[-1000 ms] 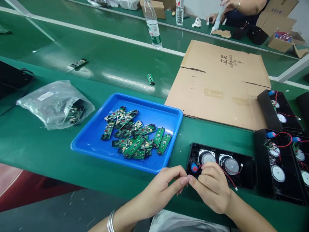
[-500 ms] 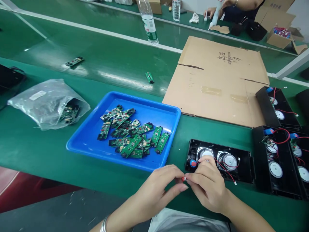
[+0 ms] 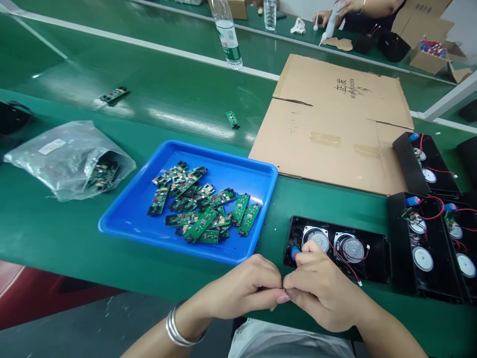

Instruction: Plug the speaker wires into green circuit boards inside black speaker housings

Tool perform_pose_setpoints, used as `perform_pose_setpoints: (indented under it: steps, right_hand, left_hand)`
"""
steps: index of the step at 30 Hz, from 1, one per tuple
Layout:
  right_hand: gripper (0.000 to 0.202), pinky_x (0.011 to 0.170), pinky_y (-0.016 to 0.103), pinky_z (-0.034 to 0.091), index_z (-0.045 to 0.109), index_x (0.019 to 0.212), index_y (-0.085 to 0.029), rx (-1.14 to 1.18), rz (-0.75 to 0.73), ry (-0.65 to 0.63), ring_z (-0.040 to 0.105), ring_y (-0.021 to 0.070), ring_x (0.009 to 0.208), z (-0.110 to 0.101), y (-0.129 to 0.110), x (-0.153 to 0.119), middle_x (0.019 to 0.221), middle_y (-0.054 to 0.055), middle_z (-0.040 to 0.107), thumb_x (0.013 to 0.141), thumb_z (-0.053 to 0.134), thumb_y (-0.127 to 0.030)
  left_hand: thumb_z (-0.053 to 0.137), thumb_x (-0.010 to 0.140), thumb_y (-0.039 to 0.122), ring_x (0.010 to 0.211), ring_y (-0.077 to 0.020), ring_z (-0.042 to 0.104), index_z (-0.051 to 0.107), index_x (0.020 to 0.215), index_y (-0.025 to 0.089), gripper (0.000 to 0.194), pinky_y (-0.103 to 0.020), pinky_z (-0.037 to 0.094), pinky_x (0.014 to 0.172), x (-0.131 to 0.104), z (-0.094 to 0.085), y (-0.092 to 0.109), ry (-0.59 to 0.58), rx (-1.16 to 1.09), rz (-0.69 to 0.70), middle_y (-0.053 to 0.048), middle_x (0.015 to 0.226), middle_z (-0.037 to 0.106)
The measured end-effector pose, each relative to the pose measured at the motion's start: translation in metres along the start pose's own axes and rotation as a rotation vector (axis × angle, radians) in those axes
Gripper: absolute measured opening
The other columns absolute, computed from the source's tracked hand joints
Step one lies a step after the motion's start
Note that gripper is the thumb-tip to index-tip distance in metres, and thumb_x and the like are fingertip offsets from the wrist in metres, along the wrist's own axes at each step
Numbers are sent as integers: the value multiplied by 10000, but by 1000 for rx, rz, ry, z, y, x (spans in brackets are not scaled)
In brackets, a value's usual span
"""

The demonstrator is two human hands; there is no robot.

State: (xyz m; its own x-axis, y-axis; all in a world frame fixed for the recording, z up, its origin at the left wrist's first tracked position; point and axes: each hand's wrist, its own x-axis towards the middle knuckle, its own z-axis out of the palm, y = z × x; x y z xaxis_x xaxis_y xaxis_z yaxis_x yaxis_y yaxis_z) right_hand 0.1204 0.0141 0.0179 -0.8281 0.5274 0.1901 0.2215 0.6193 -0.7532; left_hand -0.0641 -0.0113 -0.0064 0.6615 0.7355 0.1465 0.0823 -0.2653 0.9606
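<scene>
My left hand and my right hand meet at their fingertips just in front of an open black speaker case. Both pinch at the same spot. Their fingers now cover the small red wire with a white plug that showed there earlier. Inside the case sit two round speakers, the left one partly behind my right fingers and the right one with thin red and black leads. A blue cylinder at the case's left end is partly hidden by my right hand.
Left of the case lies a blue tray with several green circuit boards. A clear bag holds more boards. Flattened cardboard lies behind. More speaker cases stand at right. A co-worker's hands hold a white bottle across the bench.
My joined fingertips have moved slightly down toward me and closed over the red wire and white plug. My left wrist has come further into view. The view has shifted a little.
</scene>
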Motion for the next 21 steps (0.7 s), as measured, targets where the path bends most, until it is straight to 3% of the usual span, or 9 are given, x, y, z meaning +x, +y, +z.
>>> perform_pose_setpoints:
  steps: [4,9,12,14,21]
  right_hand:
    - [262,613,302,266,477,683,-180,-2,19,21,308,125,577,2,2,-2,532,-39,398,914,369,-117]
    - [221,677,311,336,542,748,-155,-85,-42,187,318,130,618,4,6,-7,575,-18,412,896,402,-70]
    - [172,711,331,359,573,833,-143,-115,-95,270,344,131,629,8,8,-8,585,-13,455,897,430,-71]
    - [168,710,332,365,573,842,-147,-110,-92,300,360,131,630,10,8,-7,581,-15,468,907,432,-83]
    - [172,738,340,387,568,846,-151,-60,-60,281,392,129,643,10,7,-6,599,-13,499,931,423,-118]
  left_hand:
    - [285,976,401,433,-110,412,432,533,193,511,-237,335,450,2,-5,2,19,172,42,31,434,429]
    - [345,982,283,517,-111,512,586,719,162,376,-235,408,519,-9,-5,12,277,508,21,-5,571,612]
    - [462,945,263,586,-121,589,600,882,161,182,-243,470,575,-14,1,11,390,539,82,-24,679,681]
    - [513,922,270,630,-132,619,592,952,161,137,-253,497,606,-14,4,9,393,535,117,-35,725,693]
    - [530,908,162,588,-121,609,580,888,171,55,-250,496,565,-7,9,5,405,458,134,-14,680,678]
